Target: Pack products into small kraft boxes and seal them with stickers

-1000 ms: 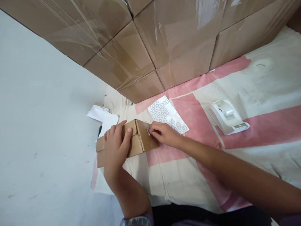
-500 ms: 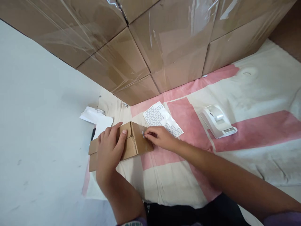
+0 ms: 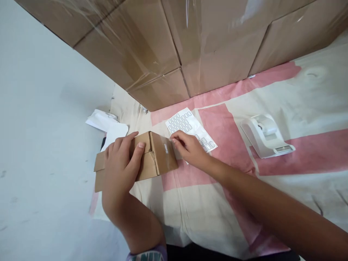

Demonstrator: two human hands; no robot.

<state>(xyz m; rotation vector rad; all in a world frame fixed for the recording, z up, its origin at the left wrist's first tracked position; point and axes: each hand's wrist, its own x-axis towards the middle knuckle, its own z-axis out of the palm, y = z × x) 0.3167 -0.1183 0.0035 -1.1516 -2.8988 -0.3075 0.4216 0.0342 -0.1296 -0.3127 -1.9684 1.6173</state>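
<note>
A small brown cardboard box (image 3: 163, 159) lies on the pink and white cloth. Over its top and left part rests my left hand (image 3: 119, 166), fingers wrapped around it and thumb on the flap. A small white sticker (image 3: 166, 148) is on the box's right end face. Just right of that face is my right hand (image 3: 189, 146), thumb and index finger drawn close together; whatever may be between the fingertips is too small to make out. Behind my right hand lies a white sheet of outlined labels (image 3: 187, 123), partly covered by it.
Large cartons wrapped in clear film (image 3: 217, 47) stand along the back. On the cloth (image 3: 195, 203) at the right sits a white tape dispenser (image 3: 266, 136). White paper (image 3: 102, 120) lies behind the box at the left, beside a pale wall (image 3: 49, 127).
My right hand has moved off the sticker, slightly up and right, and the sticker now shows on the box face. My left hand remains on the box. The camera view has shifted.
</note>
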